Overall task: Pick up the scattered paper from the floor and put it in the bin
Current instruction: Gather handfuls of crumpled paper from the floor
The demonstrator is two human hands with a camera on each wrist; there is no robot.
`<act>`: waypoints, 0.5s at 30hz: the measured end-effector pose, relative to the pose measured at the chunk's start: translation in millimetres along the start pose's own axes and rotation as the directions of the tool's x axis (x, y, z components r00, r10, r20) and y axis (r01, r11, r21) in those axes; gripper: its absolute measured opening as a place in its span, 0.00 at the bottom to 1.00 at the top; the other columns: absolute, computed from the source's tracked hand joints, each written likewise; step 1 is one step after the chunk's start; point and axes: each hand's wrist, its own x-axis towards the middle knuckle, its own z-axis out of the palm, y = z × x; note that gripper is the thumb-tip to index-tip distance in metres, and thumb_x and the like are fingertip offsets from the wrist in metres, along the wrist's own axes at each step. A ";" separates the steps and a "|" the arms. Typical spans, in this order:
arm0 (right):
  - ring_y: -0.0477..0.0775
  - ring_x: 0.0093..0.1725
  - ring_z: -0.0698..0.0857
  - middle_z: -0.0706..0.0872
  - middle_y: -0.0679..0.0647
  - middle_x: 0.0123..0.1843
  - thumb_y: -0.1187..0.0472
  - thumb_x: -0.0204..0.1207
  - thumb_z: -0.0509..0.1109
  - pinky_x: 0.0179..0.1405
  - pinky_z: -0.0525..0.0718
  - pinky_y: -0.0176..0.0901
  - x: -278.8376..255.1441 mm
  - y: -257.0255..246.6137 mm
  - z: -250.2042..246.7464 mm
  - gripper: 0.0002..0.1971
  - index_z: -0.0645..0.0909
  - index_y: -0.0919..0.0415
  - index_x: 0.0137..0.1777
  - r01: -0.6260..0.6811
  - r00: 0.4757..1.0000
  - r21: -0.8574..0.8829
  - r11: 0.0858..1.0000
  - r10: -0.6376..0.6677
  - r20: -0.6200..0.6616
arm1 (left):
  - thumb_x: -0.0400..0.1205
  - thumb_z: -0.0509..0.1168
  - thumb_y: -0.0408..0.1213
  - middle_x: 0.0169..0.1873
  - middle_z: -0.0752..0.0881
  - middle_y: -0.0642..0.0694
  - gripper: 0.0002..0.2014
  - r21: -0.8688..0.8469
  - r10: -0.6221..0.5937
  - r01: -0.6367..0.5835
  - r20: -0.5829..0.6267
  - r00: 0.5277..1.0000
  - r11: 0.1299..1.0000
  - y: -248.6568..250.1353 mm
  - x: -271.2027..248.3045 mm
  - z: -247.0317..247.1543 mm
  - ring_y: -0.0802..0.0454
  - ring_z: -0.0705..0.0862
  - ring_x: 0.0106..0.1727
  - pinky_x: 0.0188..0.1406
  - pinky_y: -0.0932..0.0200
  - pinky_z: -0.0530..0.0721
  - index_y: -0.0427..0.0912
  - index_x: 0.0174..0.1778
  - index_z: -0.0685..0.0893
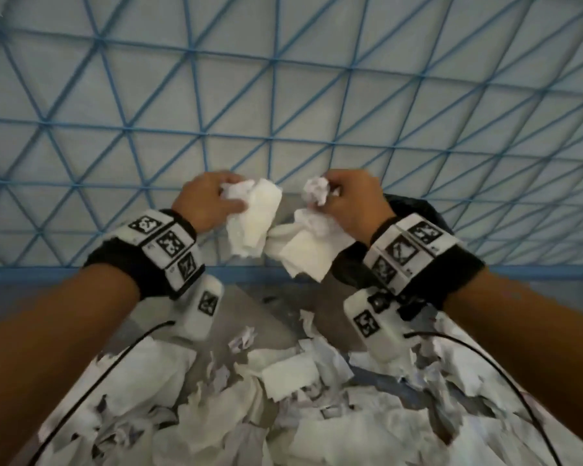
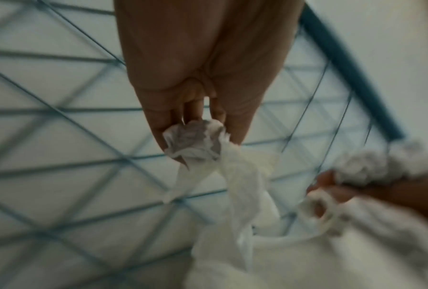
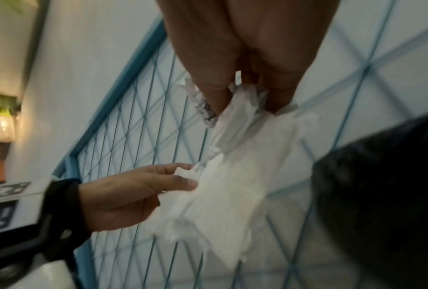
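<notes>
L hand is gripping a wad of white paper, fingers & thumb curled round the top, rest hanging down below the fist. Wrist view shows the fingertips pinching a crumpled end w/ a twisted strip trailing off it. Just beside it, R hand is clutching its own crumpled paper bunch, fingers closed on it; the two bunches are nearly touching in the middle. Both are being held up in front of a blue wire grid panel.

Further R, behind the R wrist, a black bin bag is showing at the bin's edge; inside not visible, can't tell contents. In the R wrist view the bag is sitting just beside the hanging paper.

Below both forearms, scattered paper scraps are covering the grey floor.
</notes>
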 end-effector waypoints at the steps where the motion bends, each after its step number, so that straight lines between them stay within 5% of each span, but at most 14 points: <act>1: 0.50 0.43 0.81 0.85 0.62 0.36 0.66 0.68 0.74 0.30 0.69 0.31 1.5 4.5 -19.9 0.04 0.86 0.67 0.41 -0.008 0.996 0.010 1.000 0.009 -0.087 | 0.67 0.74 0.37 0.54 0.85 0.35 0.27 -0.142 0.024 -0.032 -0.053 0.998 0.989 21.2 5.2 6.8 0.42 0.84 0.54 0.54 0.50 0.81 0.38 0.63 0.81; 4: 0.47 0.43 0.79 0.86 0.66 0.37 0.62 0.67 0.73 0.32 0.63 0.36 -0.6 31.5 -58.2 0.09 0.86 0.67 0.43 -0.039 0.939 0.012 0.999 0.041 -0.341 | 0.70 0.70 0.36 0.49 0.80 0.41 0.19 -0.450 0.014 -0.084 -0.156 0.988 0.889 78.1 6.2 48.1 0.47 0.82 0.45 0.46 0.51 0.82 0.43 0.56 0.74; 7: 0.56 0.49 0.85 0.89 0.71 0.48 0.62 0.70 0.70 0.34 0.64 0.35 -12.7 63.7 -59.8 0.12 0.85 0.69 0.48 -0.147 0.885 0.023 0.989 0.142 -0.443 | 0.76 0.65 0.33 0.56 0.78 0.35 0.15 -0.551 0.017 -0.159 -0.254 0.967 0.819 115.2 -7.7 99.5 0.40 0.81 0.58 0.61 0.45 0.81 0.39 0.54 0.68; 10: 0.65 0.61 0.83 0.85 0.70 0.59 0.63 0.75 0.65 0.48 0.73 0.41 -24.9 94.2 -48.5 0.14 0.82 0.70 0.58 -0.278 0.955 -0.196 0.940 0.248 -0.163 | 0.82 0.58 0.30 0.61 0.74 0.34 0.14 -0.359 0.214 -0.274 -0.199 0.956 0.892 123.2 -31.2 144.8 0.44 0.74 0.60 0.57 0.62 0.72 0.30 0.62 0.69; 12: 0.66 0.68 0.77 0.80 0.68 0.67 0.64 0.77 0.65 0.67 0.76 0.51 -29.3 108.1 -43.3 0.18 0.75 0.68 0.66 -0.303 0.912 -0.368 0.879 0.379 0.154 | 0.83 0.57 0.35 0.67 0.74 0.35 0.18 0.021 0.330 -0.335 0.128 0.935 0.942 109.9 -41.2 166.1 0.42 0.72 0.65 0.62 0.61 0.68 0.33 0.67 0.71; 13: 0.67 0.70 0.75 0.77 0.66 0.70 0.62 0.76 0.66 0.72 0.73 0.58 -30.1 111.1 -43.2 0.21 0.73 0.65 0.68 -0.312 0.876 -0.423 0.851 0.430 0.219 | 0.83 0.56 0.39 0.68 0.74 0.36 0.19 0.199 0.312 -0.366 0.258 0.914 0.909 100.1 -40.0 170.8 0.40 0.71 0.69 0.70 0.55 0.65 0.35 0.68 0.72; 15: 0.67 0.74 0.69 0.72 0.60 0.75 0.53 0.73 0.68 0.75 0.65 0.68 -27.5 112.0 -50.2 0.25 0.71 0.55 0.71 -0.324 0.881 -0.509 0.798 0.450 0.144 | 0.84 0.54 0.46 0.67 0.78 0.40 0.20 0.320 0.254 -0.342 0.287 0.924 0.884 87.5 -35.1 160.8 0.42 0.72 0.71 0.78 0.48 0.57 0.38 0.66 0.78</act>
